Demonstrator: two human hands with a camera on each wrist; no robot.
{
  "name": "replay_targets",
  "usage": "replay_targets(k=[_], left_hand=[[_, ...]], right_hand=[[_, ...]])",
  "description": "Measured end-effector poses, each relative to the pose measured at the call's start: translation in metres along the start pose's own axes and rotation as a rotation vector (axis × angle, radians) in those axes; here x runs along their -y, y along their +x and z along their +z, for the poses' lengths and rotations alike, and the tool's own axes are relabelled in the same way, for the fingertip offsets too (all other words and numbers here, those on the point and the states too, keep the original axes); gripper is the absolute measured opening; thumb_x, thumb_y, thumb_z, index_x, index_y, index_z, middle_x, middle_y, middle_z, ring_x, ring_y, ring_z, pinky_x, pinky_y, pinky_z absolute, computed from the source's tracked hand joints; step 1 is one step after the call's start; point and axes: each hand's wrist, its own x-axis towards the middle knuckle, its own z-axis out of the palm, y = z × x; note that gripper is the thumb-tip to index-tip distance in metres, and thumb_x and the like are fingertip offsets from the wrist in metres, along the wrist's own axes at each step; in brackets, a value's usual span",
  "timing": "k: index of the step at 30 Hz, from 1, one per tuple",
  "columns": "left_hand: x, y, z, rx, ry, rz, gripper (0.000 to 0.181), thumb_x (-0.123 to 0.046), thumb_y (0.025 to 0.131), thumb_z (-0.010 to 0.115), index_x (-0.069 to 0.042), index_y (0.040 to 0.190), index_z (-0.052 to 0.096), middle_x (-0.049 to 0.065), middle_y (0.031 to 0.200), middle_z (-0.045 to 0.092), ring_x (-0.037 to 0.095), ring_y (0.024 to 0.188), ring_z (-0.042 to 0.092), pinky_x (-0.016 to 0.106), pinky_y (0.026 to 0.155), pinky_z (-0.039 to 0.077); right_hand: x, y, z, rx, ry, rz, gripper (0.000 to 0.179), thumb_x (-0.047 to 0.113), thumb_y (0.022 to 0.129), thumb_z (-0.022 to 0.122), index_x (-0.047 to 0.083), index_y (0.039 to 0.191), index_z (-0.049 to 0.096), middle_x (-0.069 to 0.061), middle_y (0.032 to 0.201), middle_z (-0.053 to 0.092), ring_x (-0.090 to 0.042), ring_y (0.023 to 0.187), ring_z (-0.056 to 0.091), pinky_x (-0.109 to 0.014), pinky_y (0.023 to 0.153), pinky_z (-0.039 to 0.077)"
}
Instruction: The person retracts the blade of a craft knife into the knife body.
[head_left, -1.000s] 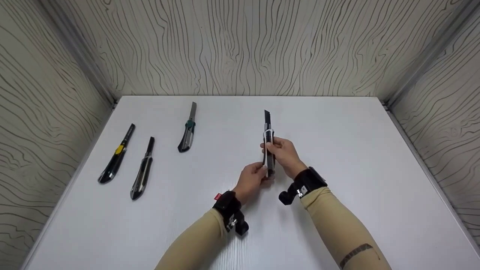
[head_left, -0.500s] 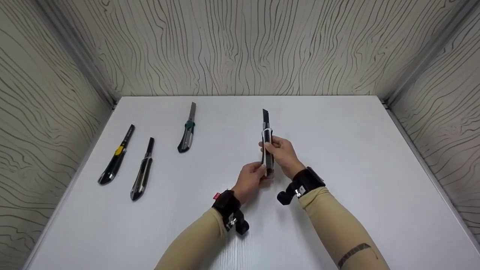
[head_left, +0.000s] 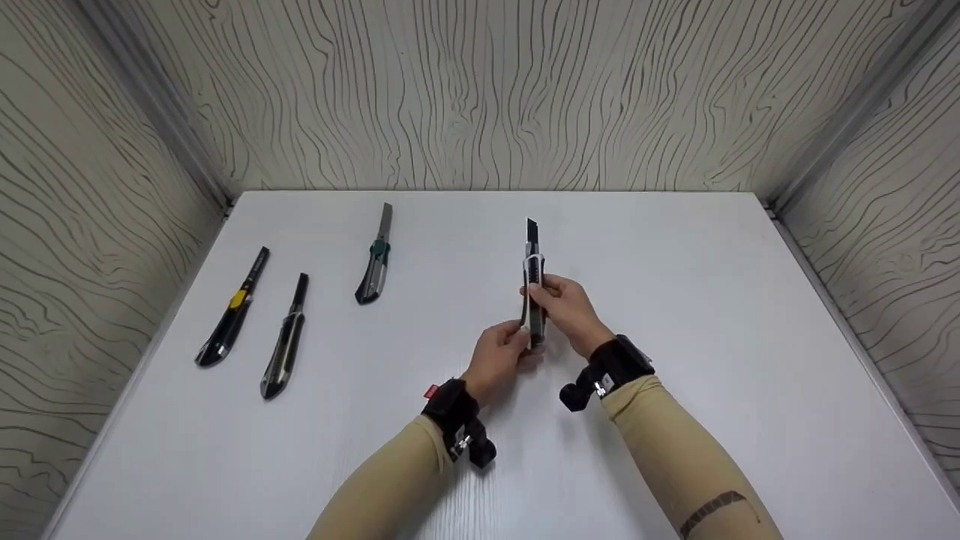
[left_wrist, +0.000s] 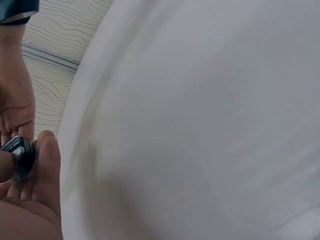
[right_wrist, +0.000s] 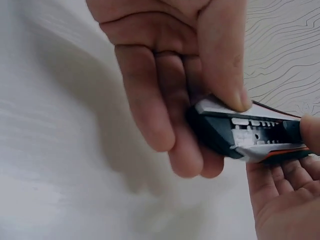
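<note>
Both hands hold one utility knife (head_left: 533, 270) over the white table (head_left: 675, 285), its dark blade extended and pointing to the far wall. My right hand (head_left: 574, 311) grips the middle of the handle, thumb on top. Around the rear end, the fingers and thumb of my left hand (head_left: 496, 361) pinch the knife. In the right wrist view, the handle (right_wrist: 215, 131) shows a black end, silver sides, orange lines and a slotted channel, with the left thumb on its side. The left wrist view catches only the knife's dark rear end (left_wrist: 24, 159) between left thumb and fingers.
Three more utility knives lie on the left half of the table: one with a yellow slider (head_left: 238, 300), a black and silver one (head_left: 285, 349) and one with a green slider (head_left: 379, 248). Wood-patterned panels (head_left: 480, 97) enclose the back and sides.
The held knife and my left hand have shifted slightly left. Both grips look the same, and the three knives on the table have stayed put.
</note>
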Motion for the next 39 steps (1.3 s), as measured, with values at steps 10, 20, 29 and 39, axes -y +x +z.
replay_targets(k=[10, 20, 29, 39], left_hand=[[-0.0002, -0.002, -0.0003, -0.017, -0.022, -0.004, 0.031, -0.019, 0.102, 0.05, 0.003, 0.12, 0.063, 0.018, 0.111, 0.069, 0.026, 0.099, 0.071, 0.038, 0.087, 0.057], [0.0036, -0.0033, 0.0003, 0.007, -0.064, -0.017, 0.029, -0.014, 0.102, 0.047, 0.007, 0.117, 0.061, 0.023, 0.111, 0.069, 0.025, 0.098, 0.071, 0.035, 0.087, 0.057], [0.0048, -0.002, 0.0033, -0.008, -0.061, 0.013, 0.025, -0.012, 0.102, 0.048, 0.008, 0.107, 0.062, 0.013, 0.091, 0.067, 0.016, 0.078, 0.062, 0.031, 0.072, 0.055], [-0.0013, -0.0038, 0.0032, -0.032, -0.074, -0.026, 0.027, -0.016, 0.101, 0.05, 0.004, 0.111, 0.064, 0.019, 0.102, 0.07, 0.017, 0.084, 0.066, 0.036, 0.08, 0.057]], right_hand=[[0.0011, -0.0001, 0.0017, -0.064, -0.002, -0.038, 0.034, 0.02, 0.099, 0.056, -0.002, 0.124, 0.06, -0.015, 0.115, 0.07, -0.009, 0.096, 0.063, -0.024, 0.086, 0.048], [-0.0031, 0.0002, 0.001, -0.049, 0.02, -0.017, 0.036, 0.024, 0.1, 0.055, 0.002, 0.128, 0.057, -0.011, 0.113, 0.071, -0.009, 0.095, 0.063, -0.024, 0.084, 0.049], [-0.0018, 0.0013, 0.0014, -0.024, 0.0, 0.037, 0.04, 0.027, 0.101, 0.052, -0.002, 0.127, 0.059, -0.017, 0.123, 0.067, -0.01, 0.094, 0.062, -0.026, 0.087, 0.05], [-0.0018, 0.0015, 0.0056, -0.087, 0.05, 0.025, 0.036, 0.022, 0.1, 0.054, -0.002, 0.126, 0.059, -0.012, 0.116, 0.071, -0.009, 0.1, 0.063, -0.023, 0.086, 0.048]])
